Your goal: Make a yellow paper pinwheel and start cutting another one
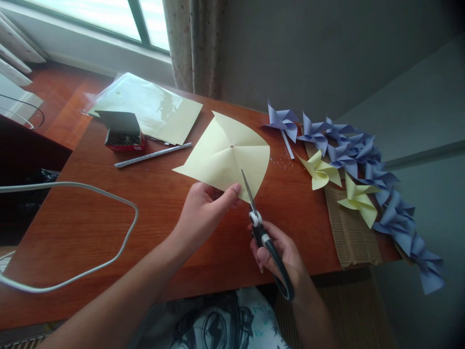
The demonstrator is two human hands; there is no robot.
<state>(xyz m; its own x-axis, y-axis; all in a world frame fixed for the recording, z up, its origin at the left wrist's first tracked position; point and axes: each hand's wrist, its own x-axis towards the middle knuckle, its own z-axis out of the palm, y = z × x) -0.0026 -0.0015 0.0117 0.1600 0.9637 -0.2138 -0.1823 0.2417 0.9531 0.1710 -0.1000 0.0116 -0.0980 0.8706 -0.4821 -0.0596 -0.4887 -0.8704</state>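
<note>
My left hand pinches the near edge of a pale yellow paper square creased along its diagonals, held above the wooden table. My right hand grips black-handled scissors; their blades point up and left into the paper's near corner, right beside my left thumb.
Finished blue pinwheels and two yellow pinwheels lie along the table's right side on corrugated cardboard. A small red box of pins, a paper-rolled stick, a plastic sleeve of yellow sheets and a grey cable sit to the left.
</note>
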